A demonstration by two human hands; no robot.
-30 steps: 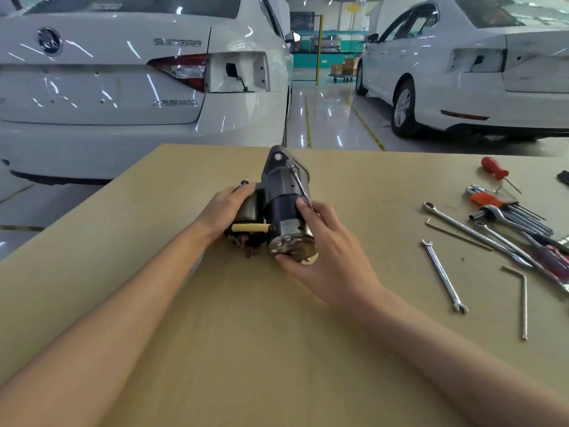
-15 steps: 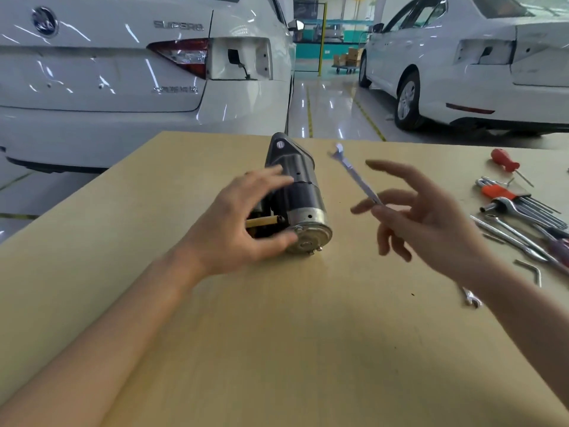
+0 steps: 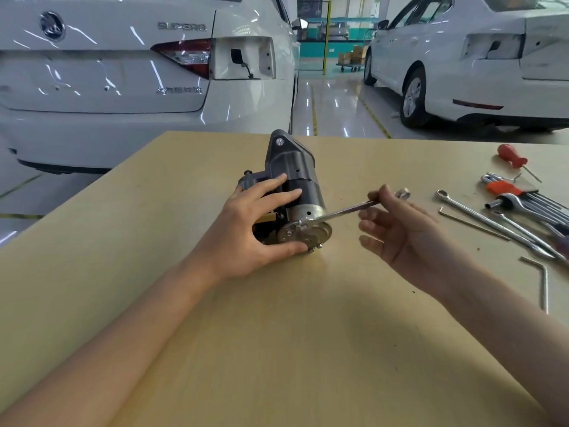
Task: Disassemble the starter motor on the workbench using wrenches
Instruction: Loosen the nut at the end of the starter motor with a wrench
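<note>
The starter motor (image 3: 295,198) lies on its side near the middle of the table (image 3: 277,349), long axis running away from the viewer, silver end cap facing near and dark mounting nose pointing far. The left hand (image 3: 255,229) is laid over the motor's left flank: fingers (image 3: 277,186) extended across the dark housing, thumb braced under the end cap. The right hand (image 3: 400,232) sits to the right of the motor and slightly apart from it. Its thumb and index finger pinch the shank of a wrench (image 3: 348,209) near the far ring end; the remaining fingers are spread and hold nothing.

The wrench runs leftward and slightly nearer, and its working end is seated at a fastener on the end cap rim. The wrench axis therefore lies roughly crosswise to the motor axis, so a swing of the right hand is judged to be the next move.

Farther right, spare wrenches (image 3: 480,220), hex keys (image 3: 543,285) and a red-handled screwdriver (image 3: 512,158) are laid on the table. Beyond the far edge, 2 white cars (image 3: 123,72) stand on a glossy workshop floor (image 3: 332,106).
</note>
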